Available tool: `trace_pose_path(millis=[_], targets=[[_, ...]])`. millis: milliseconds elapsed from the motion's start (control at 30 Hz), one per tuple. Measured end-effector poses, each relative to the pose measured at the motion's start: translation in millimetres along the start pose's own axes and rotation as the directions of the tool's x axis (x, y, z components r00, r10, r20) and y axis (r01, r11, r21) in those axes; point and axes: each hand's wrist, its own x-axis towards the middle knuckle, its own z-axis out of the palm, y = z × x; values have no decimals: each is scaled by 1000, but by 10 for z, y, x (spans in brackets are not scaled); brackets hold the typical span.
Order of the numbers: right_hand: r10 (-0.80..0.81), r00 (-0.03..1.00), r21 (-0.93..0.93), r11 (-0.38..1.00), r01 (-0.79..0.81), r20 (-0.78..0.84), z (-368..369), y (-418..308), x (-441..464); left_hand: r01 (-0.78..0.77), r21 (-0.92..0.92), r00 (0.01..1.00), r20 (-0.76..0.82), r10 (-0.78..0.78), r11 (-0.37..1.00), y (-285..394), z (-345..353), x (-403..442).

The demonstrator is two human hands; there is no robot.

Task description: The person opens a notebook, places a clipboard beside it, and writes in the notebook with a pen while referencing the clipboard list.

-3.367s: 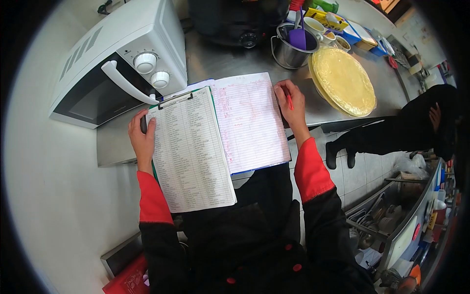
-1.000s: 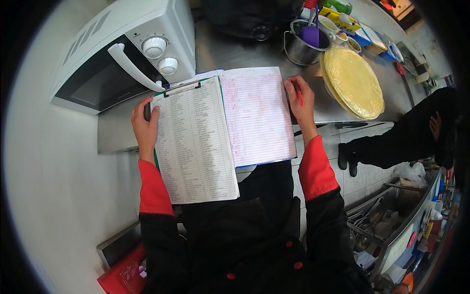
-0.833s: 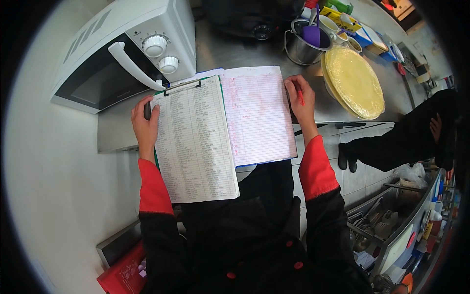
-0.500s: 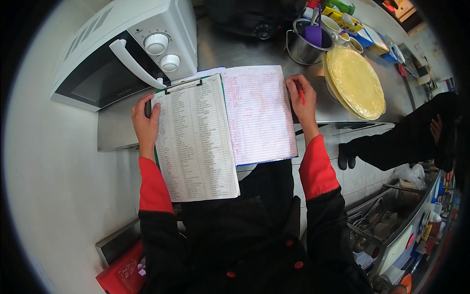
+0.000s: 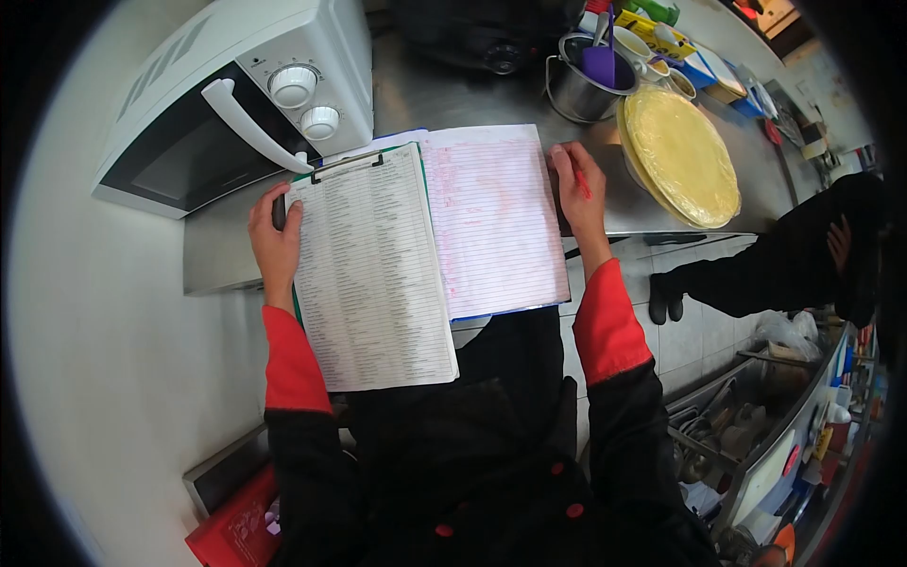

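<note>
My left hand is closed on the left edge of a green clipboard, with the thumb on top of its printed list. A small dark patch shows between that thumb and the fingers; I cannot make it out. The clipboard overlaps the left page of an open lined notebook with red handwriting and a blue cover edge. At the notebook's right edge, my right hand is curled around a red pen. The pen is off the page.
A white microwave stands at the back left of the steel counter. To the right are a metal pot with a purple utensil and a plastic-wrapped yellow round stack. Another person's dark-clothed leg is at the right.
The whole view has shifted slightly. Both hands, the clipboard and the notebook keep their places relative to each other.
</note>
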Motion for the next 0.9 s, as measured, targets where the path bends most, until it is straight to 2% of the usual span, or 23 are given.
trace_pose_path(millis=[67, 267, 800, 867, 900], targets=[[81, 996, 29, 996, -82, 30, -10, -35, 17, 0, 7, 1000, 12, 0, 1000, 5, -26, 9], [114, 993, 120, 986, -114, 12, 11, 2, 12, -34, 35, 999, 9, 34, 999, -36, -23, 18], [124, 991, 121, 984, -128, 41, -9, -78, 1, -10, 30, 1000, 5, 10, 999, -9, -17, 8], [174, 983, 364, 921, -139, -64, 21, -111, 5, -35, 38, 999, 0, 35, 999, -5, -17, 13], [173, 983, 363, 921, -138, -66, 7, -100, 18, -36, 36, 999, 0, 36, 999, -34, -10, 20]])
